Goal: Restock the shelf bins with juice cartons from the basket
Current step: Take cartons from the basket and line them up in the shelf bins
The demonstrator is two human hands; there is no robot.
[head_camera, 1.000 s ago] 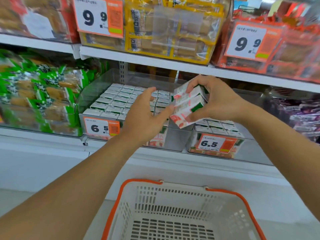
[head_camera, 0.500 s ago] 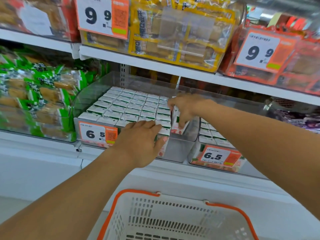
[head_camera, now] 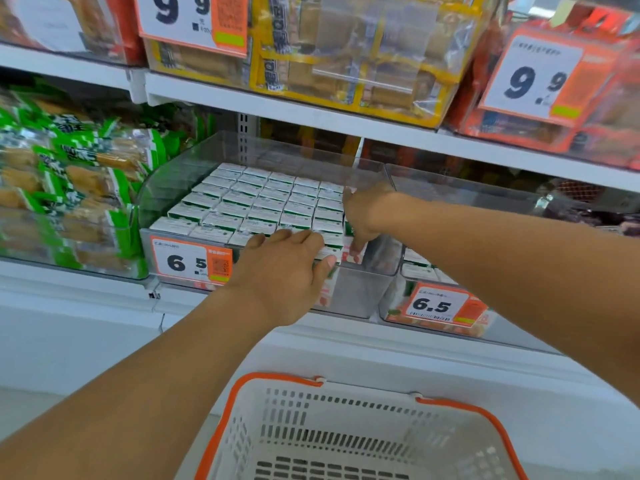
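White metal shelves [head_camera: 311, 116], orange price tags [head_camera: 540, 77], packaged snacks in green wrappers [head_camera: 69, 174], pale floor [head_camera: 20, 410].

Packed rows of white-topped juice cartons [head_camera: 263, 202] fill the clear plastic shelf bin [head_camera: 367, 289]; only its right front corner is open.

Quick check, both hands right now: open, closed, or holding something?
Left hand: open, fingers flat on the front cartons.
Right hand: fingers curled down onto a carton in the bin.
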